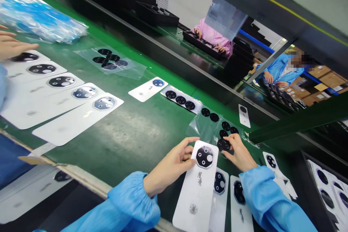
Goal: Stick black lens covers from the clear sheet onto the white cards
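Observation:
My left hand (171,166) grips the upper left edge of a white phone back panel (190,192), tilted, with a black camera cover, dark lettering and a round grey mark on it. Between the fingertips of my right hand (239,152) is a black eight-sided camera cover (223,144), just right of the panel's top. Several more black covers (225,126) lie on clear film (201,125) beyond that hand. Other white panels (220,206) with black covers rest beneath and beside the held one, partly hidden by it and my right sleeve.
Overlapping white panels (67,119) lie at left, near another person's hand (13,45). Clear bags with blue contents (40,16) are behind them. A strip of black covers (181,100) lies mid-bench. A green post (301,119) and a black tray (304,166) stand at right. Two people work beyond.

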A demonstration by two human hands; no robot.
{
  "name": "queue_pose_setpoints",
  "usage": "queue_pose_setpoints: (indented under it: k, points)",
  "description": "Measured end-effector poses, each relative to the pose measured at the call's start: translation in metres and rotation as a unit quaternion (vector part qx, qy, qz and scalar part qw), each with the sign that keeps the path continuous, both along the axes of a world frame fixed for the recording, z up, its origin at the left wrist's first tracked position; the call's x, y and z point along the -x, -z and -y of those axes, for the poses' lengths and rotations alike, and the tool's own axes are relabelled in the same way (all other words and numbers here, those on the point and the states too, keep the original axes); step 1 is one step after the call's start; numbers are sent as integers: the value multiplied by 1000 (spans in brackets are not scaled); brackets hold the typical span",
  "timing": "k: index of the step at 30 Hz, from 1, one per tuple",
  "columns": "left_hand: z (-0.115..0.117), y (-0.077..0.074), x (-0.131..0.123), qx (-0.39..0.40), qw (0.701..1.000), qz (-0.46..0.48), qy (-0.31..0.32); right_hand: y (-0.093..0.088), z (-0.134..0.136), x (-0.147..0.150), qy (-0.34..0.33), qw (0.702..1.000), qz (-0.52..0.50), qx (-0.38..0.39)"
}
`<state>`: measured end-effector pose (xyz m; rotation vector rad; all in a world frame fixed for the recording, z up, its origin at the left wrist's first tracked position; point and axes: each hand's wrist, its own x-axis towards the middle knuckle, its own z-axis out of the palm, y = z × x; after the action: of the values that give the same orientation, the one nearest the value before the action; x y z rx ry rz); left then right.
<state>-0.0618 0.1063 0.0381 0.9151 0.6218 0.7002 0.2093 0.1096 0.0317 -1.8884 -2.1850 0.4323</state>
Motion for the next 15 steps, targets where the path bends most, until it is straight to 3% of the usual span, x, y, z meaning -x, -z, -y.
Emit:
queue_pose_setpoints:
  k: [8, 15]
  points:
    - [1, 4, 0, 3, 1000, 8, 0, -7, -2, -6, 0, 999, -51, 16]
    - [1, 5, -1, 2, 1000, 9, 5, -43, 6, 3, 21, 998, -61, -12]
